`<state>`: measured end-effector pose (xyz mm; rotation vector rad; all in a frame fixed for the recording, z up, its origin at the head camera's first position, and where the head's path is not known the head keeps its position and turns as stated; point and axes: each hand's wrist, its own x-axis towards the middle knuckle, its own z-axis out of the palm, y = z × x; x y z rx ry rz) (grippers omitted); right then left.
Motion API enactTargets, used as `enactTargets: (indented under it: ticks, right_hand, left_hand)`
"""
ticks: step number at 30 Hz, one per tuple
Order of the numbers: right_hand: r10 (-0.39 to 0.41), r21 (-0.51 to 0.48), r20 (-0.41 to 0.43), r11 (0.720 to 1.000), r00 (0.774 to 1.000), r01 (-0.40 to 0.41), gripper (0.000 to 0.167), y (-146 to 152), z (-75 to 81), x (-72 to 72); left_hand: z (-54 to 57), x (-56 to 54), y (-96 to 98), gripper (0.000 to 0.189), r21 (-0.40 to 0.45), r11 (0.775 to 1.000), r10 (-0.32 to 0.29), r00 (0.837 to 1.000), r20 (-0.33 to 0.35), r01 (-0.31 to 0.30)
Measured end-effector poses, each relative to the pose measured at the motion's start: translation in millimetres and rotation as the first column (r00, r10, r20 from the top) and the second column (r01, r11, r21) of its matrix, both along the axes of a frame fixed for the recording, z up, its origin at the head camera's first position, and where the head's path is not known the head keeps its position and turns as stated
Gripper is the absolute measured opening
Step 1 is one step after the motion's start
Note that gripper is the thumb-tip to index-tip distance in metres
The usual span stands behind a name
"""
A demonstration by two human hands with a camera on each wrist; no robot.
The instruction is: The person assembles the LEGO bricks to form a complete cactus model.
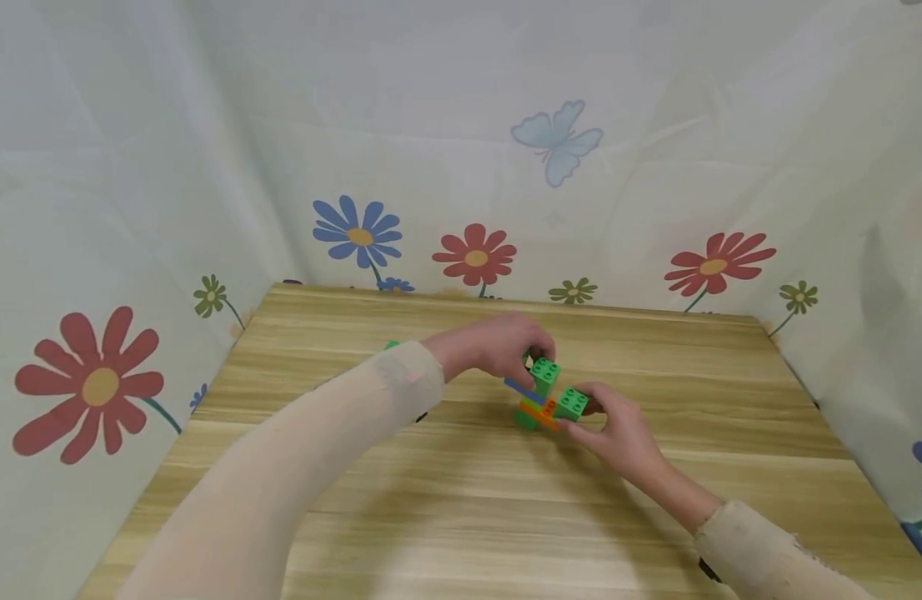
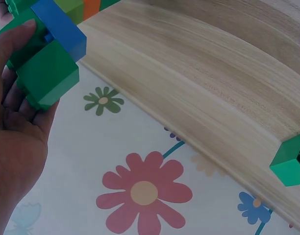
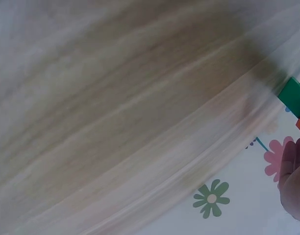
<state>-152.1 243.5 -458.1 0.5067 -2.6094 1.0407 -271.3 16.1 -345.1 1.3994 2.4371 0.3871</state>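
Observation:
A small build of toy building blocks is held between both hands above the wooden table. My left hand (image 1: 512, 347) grips a green block (image 1: 545, 372) at the build's upper end. In the left wrist view its thumb presses that side, beside a blue block (image 2: 65, 30) and another green block (image 2: 48, 76). My right hand (image 1: 617, 429) pinches a green block (image 1: 572, 404) on the near right. Between them lie a light green block (image 2: 71, 9) and an orange block (image 1: 538, 411), with a green block (image 1: 526, 419) below. In the right wrist view, the right hand shows only partly.
A loose green block (image 2: 289, 159) lies on the wooden table (image 1: 461, 517), mostly hidden behind the left sleeve (image 1: 296, 450) in the head view. A flower-printed cloth (image 1: 401, 108) rises along the table's back and sides.

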Motion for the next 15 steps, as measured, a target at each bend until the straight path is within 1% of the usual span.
enactTargets:
  ticks: [3, 10, 15]
  right_hand:
    - [-0.007, -0.027, -0.007, 1.000, 1.000, 0.007, 0.045, -0.3, 0.2, 1.9]
    - [-0.025, -0.143, 0.004, 0.989, 1.000, 0.025, 0.048, -0.2, -1.2, 6.3]
    - [-0.053, -0.182, -0.005, 0.982, 0.999, 0.052, 0.047, 0.4, -2.2, 10.4]
  left_hand:
    - [-1.5, 0.3, 0.9, 0.024, -0.010, 1.000, -0.001, 1.000, -0.008, 0.001]
    - [-2.2, 0.3, 0.5, 0.025, -0.020, 1.000, 0.006, 1.000, -0.021, -0.006]
    - [-3.0, -0.2, 1.5, 0.024, -0.017, 1.000, -0.006, 0.999, -0.032, 0.005]
